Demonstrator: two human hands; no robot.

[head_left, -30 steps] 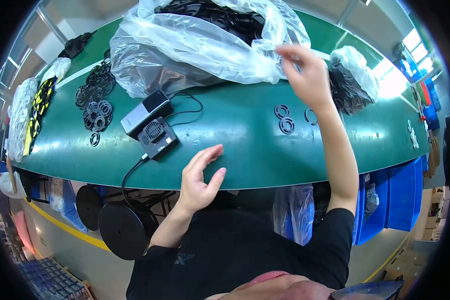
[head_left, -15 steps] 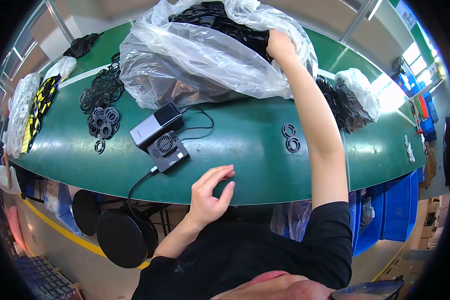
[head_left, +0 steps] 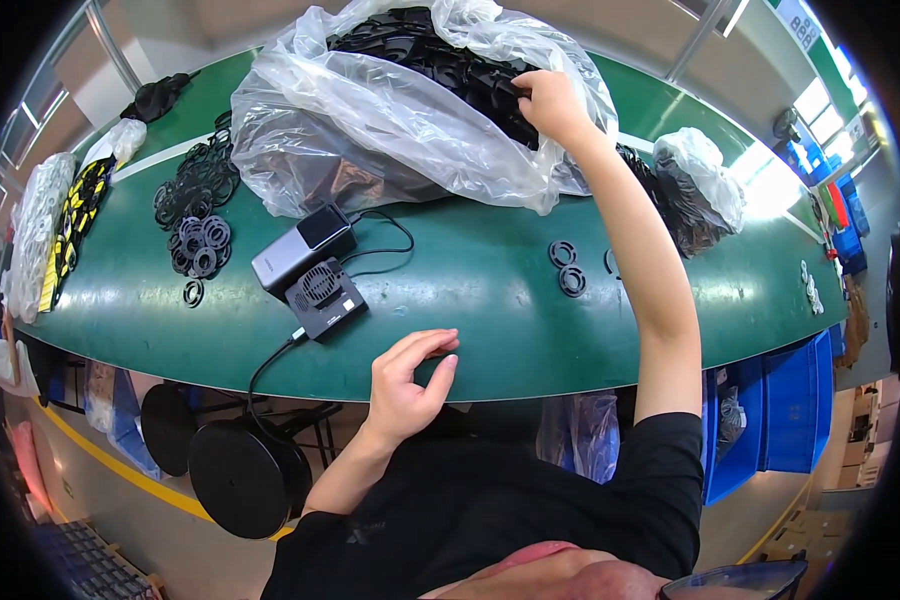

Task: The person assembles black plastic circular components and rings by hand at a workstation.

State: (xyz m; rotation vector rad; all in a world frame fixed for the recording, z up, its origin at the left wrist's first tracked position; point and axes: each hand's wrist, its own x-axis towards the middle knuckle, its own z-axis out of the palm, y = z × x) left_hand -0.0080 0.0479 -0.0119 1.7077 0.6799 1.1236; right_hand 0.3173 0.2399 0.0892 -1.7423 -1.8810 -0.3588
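Observation:
My right hand (head_left: 547, 101) reaches far across the green table (head_left: 470, 300) into the mouth of a big clear plastic bag (head_left: 390, 120). Its fingers close among the black ring parts (head_left: 440, 55) heaped inside; whether a ring is gripped is hidden. My left hand (head_left: 407, 375) rests at the near table edge, fingers curled loosely, holding nothing. Two black rings (head_left: 567, 268) lie on the table between my arms, to the right.
A grey power bank (head_left: 303, 250) and a small black fan unit (head_left: 325, 297) with cables sit left of centre. Loose black rings (head_left: 195, 215) spread at the left, with bagged yellow-black parts (head_left: 70, 230). Another bag of rings (head_left: 695, 185) lies right. Black stools (head_left: 240, 475) and blue bins (head_left: 785, 400) stand below.
My right hand moved left and farther away, from the bag's outer edge into its opening among the rings. My left hand curled its fingers and stayed at the near edge.

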